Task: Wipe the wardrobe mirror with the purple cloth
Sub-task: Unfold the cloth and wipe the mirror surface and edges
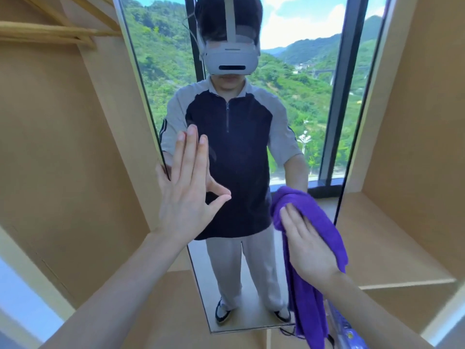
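Observation:
The tall wardrobe mirror [314, 102] fills the middle of the head view and reflects a person and a window with green hills. My left hand [187, 192] lies flat on the glass near its left edge, fingers straight and apart, holding nothing. My right hand [308, 244] presses the purple cloth [319, 217] against the lower right part of the mirror. The cloth bunches above my fingers, and a long end hangs down past the mirror's bottom edge.
Tan wardrobe panels [63, 147] flank the mirror on both sides. A wooden rail [50, 34] crosses the upper left. Shelves [392, 243] step back at the right. A purple-blue object [349, 333] shows at the bottom right, partly hidden.

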Available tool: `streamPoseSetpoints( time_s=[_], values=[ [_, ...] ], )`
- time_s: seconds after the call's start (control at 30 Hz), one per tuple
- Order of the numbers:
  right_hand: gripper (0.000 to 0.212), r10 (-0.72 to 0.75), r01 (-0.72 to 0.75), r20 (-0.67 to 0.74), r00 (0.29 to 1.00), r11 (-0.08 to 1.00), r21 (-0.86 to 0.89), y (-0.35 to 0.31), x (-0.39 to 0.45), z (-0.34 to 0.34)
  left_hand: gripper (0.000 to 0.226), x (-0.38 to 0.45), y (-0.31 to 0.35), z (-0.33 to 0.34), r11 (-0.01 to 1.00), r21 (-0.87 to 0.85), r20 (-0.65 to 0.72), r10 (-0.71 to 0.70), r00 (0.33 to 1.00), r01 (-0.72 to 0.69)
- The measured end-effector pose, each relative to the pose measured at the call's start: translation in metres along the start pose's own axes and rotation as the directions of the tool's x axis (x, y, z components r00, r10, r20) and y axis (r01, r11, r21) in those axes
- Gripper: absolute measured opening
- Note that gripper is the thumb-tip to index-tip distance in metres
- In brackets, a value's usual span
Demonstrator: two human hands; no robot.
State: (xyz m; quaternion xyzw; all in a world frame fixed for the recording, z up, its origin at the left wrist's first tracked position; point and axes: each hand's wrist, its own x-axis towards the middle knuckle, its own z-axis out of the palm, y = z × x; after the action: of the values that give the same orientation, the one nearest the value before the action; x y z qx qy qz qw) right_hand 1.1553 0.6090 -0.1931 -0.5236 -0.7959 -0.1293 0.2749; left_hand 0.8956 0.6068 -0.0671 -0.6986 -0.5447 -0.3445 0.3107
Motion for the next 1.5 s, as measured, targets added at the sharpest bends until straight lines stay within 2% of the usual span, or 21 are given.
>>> streamPoseSetpoints(
  time_s=[0.03,0.1,0.17,0.23,0.33,0.43,0.5,0.57,0.63,0.7,0.83,0.9,0.97,1.03,1.13,1.23,1.33,1.5],
  values=[
    [0.097,-0.083,0.081,0.044,0.996,0.996,0.042,-0.003,0.002,-0.001,0.120,0.000,0.000,0.000,1.000,-0.008,-0.005,-0.001,1.000,0.001],
    [0.092,-0.242,0.244,0.112,0.964,0.970,-0.005,-0.011,0.010,-0.008,0.119,-0.001,-0.001,0.001,1.000,-0.030,-0.016,-0.006,1.000,0.005],
    [0.102,-0.315,0.327,0.158,0.936,0.943,-0.056,-0.018,0.028,-0.016,0.116,-0.005,-0.001,0.003,0.998,-0.056,-0.031,-0.015,0.999,0.013],
    [0.102,-0.322,0.327,0.135,0.937,0.945,-0.015,-0.027,0.052,-0.034,0.115,-0.008,-0.001,0.004,0.995,-0.097,-0.044,-0.019,0.999,0.015],
    [0.081,-0.309,0.307,-0.064,0.949,0.951,-0.041,-0.042,0.092,-0.064,0.113,-0.011,-0.003,0.004,0.987,-0.163,-0.061,-0.022,0.998,0.012],
    [0.079,-0.269,0.268,-0.183,0.945,0.963,-0.033,-0.062,0.122,-0.086,0.099,-0.011,-0.005,0.001,0.957,-0.289,-0.127,-0.008,0.992,-0.029],
    [0.084,-0.282,0.279,-0.154,0.947,0.959,-0.044,-0.073,0.127,-0.085,0.085,-0.008,-0.005,-0.003,0.895,-0.440,-0.226,-0.031,0.974,-0.074],
    [0.086,-0.405,0.402,-0.053,0.913,0.914,-0.054,-0.078,0.122,-0.074,0.081,-0.003,-0.001,-0.007,0.849,-0.524,-0.270,-0.086,0.959,-0.071],
    [0.085,-0.498,0.500,0.055,0.865,0.865,-0.028,-0.076,0.112,-0.063,0.080,-0.001,-0.001,-0.010,0.846,-0.531,-0.246,-0.092,0.965,-0.055],
    [0.087,-0.509,0.514,0.086,0.857,0.856,-0.058,-0.070,0.102,-0.057,0.080,-0.002,-0.006,-0.011,0.865,-0.498,-0.191,-0.051,0.980,-0.052],
    [0.087,-0.441,0.441,0.034,0.897,0.884,-0.155,-0.059,0.098,-0.063,0.085,-0.004,-0.030,-0.012,0.922,-0.381,-0.087,0.040,0.995,-0.070],
    [0.086,-0.410,0.401,-0.012,0.912,0.897,-0.186,-0.056,0.103,-0.070,0.099,-0.006,-0.041,-0.011,0.923,-0.383,-0.054,-0.051,0.997,0.026],
    [0.084,-0.382,0.367,-0.048,0.923,0.910,-0.195,-0.056,0.109,-0.078,0.119,-0.009,-0.047,-0.013,0.838,-0.510,0.085,-0.177,0.981,0.195],
    [0.081,-0.360,0.342,-0.090,0.928,0.923,-0.174,-0.059,0.116,-0.083,0.131,-0.011,-0.047,-0.011,0.742,-0.606,0.233,-0.177,0.956,0.285],
    [0.080,-0.338,0.325,-0.145,0.930,0.940,-0.109,-0.067,0.127,-0.087,0.135,-0.016,-0.044,-0.001,0.803,-0.536,0.256,-0.140,0.957,0.261],
    [0.080,-0.350,0.345,-0.150,0.925,0.937,-0.058,-0.085,0.139,-0.087,0.138,-0.016,-0.042,0.002,0.835,-0.468,0.278,-0.170,0.945,0.288],
    [0.080,-0.418,0.417,-0.085,0.905,0.908,-0.026,-0.100,0.144,-0.078,0.137,-0.014,-0.043,0.001,0.824,-0.487,0.263,-0.178,0.948,0.290],
    [0.085,-0.516,0.517,0.153,0.843,0.855,0.037,-0.086,0.100,-0.034,0.135,-0.016,-0.051,-0.002,0.813,-0.528,0.273,-0.110,0.956,0.245]
  ],
)
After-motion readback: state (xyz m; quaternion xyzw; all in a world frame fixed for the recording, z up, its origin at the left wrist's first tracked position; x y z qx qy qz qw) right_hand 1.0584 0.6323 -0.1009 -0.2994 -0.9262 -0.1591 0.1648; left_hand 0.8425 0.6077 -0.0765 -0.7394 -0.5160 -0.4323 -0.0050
